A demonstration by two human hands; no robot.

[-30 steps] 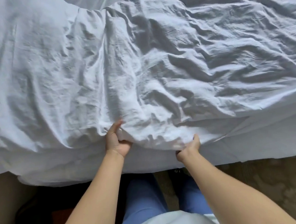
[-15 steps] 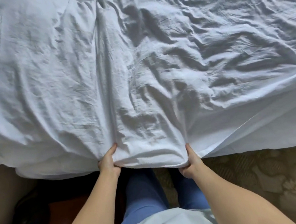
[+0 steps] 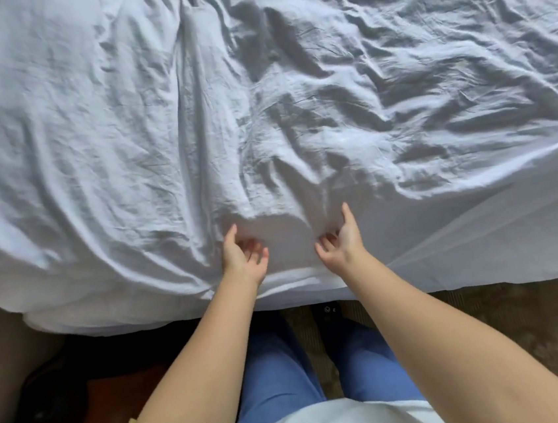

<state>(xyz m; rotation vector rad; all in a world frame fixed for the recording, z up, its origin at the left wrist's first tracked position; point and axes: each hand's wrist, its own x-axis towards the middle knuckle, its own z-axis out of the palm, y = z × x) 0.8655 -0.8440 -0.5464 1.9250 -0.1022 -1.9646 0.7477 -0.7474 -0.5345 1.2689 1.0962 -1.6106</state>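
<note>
At the near edge of the bed (image 3: 502,253), the left hand (image 3: 243,255) and right hand (image 3: 342,242) hover close together over the rumpled white duvet (image 3: 260,110) — fingers loosely curled, gripping nothing.

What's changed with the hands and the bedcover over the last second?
Both hands gripped the bedcover by its near edge and pulled it nearer, then let go. The left hand and right hand now sit closer together at that edge, fingers loose, holding nothing. The cover stays wrinkled and spread out.
</note>
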